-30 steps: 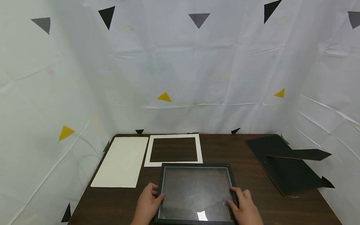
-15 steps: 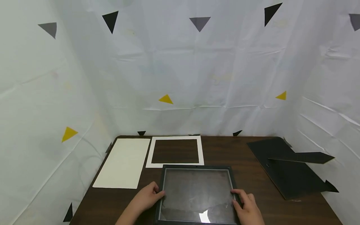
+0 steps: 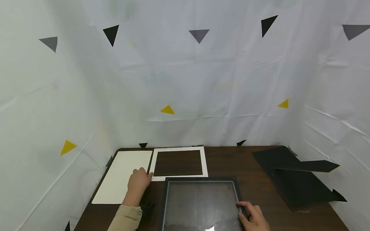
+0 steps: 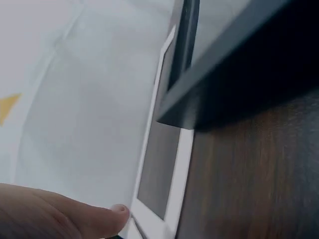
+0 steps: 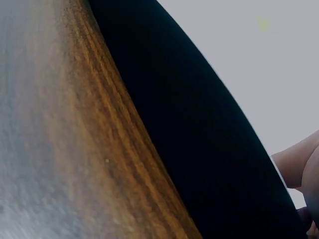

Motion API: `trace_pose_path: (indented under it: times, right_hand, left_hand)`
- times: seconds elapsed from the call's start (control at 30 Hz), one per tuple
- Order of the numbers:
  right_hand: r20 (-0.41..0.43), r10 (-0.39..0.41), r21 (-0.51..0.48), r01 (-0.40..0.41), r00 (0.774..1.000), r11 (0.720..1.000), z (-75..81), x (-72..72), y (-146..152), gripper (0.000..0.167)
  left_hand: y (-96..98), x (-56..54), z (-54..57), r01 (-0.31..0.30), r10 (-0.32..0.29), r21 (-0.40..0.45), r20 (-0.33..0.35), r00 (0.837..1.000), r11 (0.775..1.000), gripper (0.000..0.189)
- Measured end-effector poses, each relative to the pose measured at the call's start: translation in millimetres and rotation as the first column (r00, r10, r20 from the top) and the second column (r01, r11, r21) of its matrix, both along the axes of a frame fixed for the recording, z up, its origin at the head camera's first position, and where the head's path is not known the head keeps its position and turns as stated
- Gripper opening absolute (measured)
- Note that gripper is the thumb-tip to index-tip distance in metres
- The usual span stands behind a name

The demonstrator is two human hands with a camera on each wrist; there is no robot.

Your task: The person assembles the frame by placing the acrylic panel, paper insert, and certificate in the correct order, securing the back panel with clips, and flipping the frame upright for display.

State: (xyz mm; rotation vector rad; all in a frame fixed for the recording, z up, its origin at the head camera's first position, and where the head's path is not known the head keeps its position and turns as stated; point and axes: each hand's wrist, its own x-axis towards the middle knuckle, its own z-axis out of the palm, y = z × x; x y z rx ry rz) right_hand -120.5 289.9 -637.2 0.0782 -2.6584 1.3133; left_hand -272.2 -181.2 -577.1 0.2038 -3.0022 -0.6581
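Observation:
A black picture frame (image 3: 199, 179) with a clear pane lies at the front of the table. My right hand (image 3: 252, 216) grips its right side, thumb and forefinger at the rim; in the right wrist view the frame's dark side (image 5: 199, 124) hides most of the fingers. Farther back, my left hand (image 3: 139, 182) is over the right part of a cream sheet (image 3: 121, 166), its thumb at the left edge of a white mat (image 3: 204, 163) with a rectangular window. The left wrist view shows that thumb (image 4: 99, 219) straight, close to the mat's corner; the other fingers are hidden.
At the right lies a black backing board (image 3: 292, 186) with its stand leg (image 3: 312, 166) raised. White sheeting (image 3: 185, 80) with coloured triangles surrounds the dark wooden table (image 3: 231, 160) at the back and sides.
My left hand has let go of the frame's left side and moved forward and left to the cream sheet and mat. The right hand keeps its grip on the frame.

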Motion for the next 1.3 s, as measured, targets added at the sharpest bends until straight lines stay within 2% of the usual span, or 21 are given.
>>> trace_pose_path:
  times: [0.1,0.17,0.2,0.3,0.37,0.43,0.53,0.63,0.73,0.83,0.97,1.1,1.2,1.3]
  right_hand:
    - [-0.17,0.035,-0.01,-0.037,0.985,0.999,-12.5,4.1,-1.4,0.033]
    - [-0.196,0.037,-0.014,-0.041,0.98,0.999,-11.8,7.8,-3.1,0.032]
    - [-0.164,0.03,-0.03,-0.035,0.986,0.999,-8.5,10.4,-3.9,0.031]
    - [-0.001,-0.006,-0.074,0.006,1.0,0.997,8.0,15.5,-4.3,0.028]
    - [0.12,-0.029,-0.083,0.039,0.992,0.996,19.0,16.0,-4.2,0.027]
    - [0.224,-0.059,-0.067,0.075,0.973,0.995,26.8,15.5,-5.4,0.028]
    - [0.271,-0.063,-0.038,0.076,0.961,0.996,31.4,14.3,-8.3,0.03]
    - [0.278,-0.052,-0.055,0.07,0.959,0.996,34.6,16.8,-11.3,0.03]
    - [0.285,-0.048,-0.066,0.07,0.957,0.995,39.5,21.1,-12.2,0.031]
    - [0.294,-0.059,-0.068,0.082,0.954,0.994,43.9,25.0,-11.0,0.031]
    - [0.316,-0.072,-0.071,0.099,0.946,0.993,44.9,27.8,-10.1,0.031]
    - [0.34,-0.079,-0.062,0.106,0.937,0.992,44.0,30.1,-9.8,0.031]
    - [0.348,-0.091,-0.053,0.117,0.933,0.992,43.0,31.2,-11.4,0.03]
    - [0.33,-0.104,-0.044,0.125,0.938,0.991,42.2,32.3,-14.9,0.03]
  left_hand:
    - [1.5,0.1,-11.8,-0.043,0.042,-0.024,-0.03,0.999,0.999,0.051]
    - [4.3,3.4,-18.9,-0.054,0.052,-0.028,-0.062,0.997,0.998,0.055]
    - [6.4,5.4,-22.1,-0.06,0.058,-0.034,-0.08,0.995,0.998,0.058]
    - [14.7,10.3,-27.9,-0.071,0.064,-0.047,-0.128,0.99,0.996,0.069]
    - [18.9,11.6,-28.8,-0.081,0.071,-0.06,-0.154,0.986,0.995,0.072]
    - [21.1,11.9,-27.4,-0.092,0.077,-0.072,-0.193,0.978,0.993,0.068]
    - [20.3,11.4,-24.1,-0.097,0.069,-0.102,-0.248,0.966,0.99,0.053]
    - [19.2,11.9,-21.8,-0.073,0.036,-0.124,-0.278,0.96,0.99,0.041]
    - [19.1,11.1,-23.1,-0.044,0.007,-0.13,-0.274,0.962,0.991,0.04]
    - [20.4,7.7,-25.8,-0.043,0.011,-0.113,-0.269,0.963,0.993,0.045]
    - [21.6,4.5,-25.5,-0.062,0.047,-0.042,-0.286,0.957,0.997,0.048]
    - [20.9,3.5,-22.8,-0.057,0.079,0.087,-0.283,0.956,0.995,0.044]
    - [16.4,3.3,-16.4,-0.035,0.093,0.233,-0.243,0.965,0.972,0.04]
    - [9.6,4.4,-6.4,-0.021,0.098,0.366,-0.195,0.976,0.93,0.038]
